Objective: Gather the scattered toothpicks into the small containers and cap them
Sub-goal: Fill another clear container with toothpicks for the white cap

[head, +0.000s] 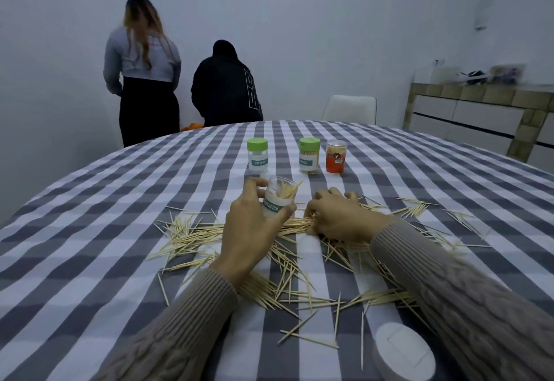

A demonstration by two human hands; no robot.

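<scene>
A: Quick, near edge first?
B: White round lid (403, 350), smooth plastic, lies flat on the checked tabletop (90, 215), uncapped. Around it, the scattered toothpicks (287, 287): thin pale wooden slivers, pointed, lots loose.

A: Hands?
B: Left hand (251, 224) is curled round the open container (277, 199), a clear cylinder with a white band, tilted, a few picks inside. Right hand (335, 215) is curled down on a bunched clump, raking or pinching it; can't tell which.

A: Progress?
B: Early-to-middle, I'd say. Most picks are on the cloth. Further back, two green-capped jars: the left one (257, 156) looks nearly empty, the right one (309, 155) packed full. Red jar (335, 156) just beside it, clear top on.

A: Left to do?
B: Fill the held one, cap it, likely the left jar too.
</scene>
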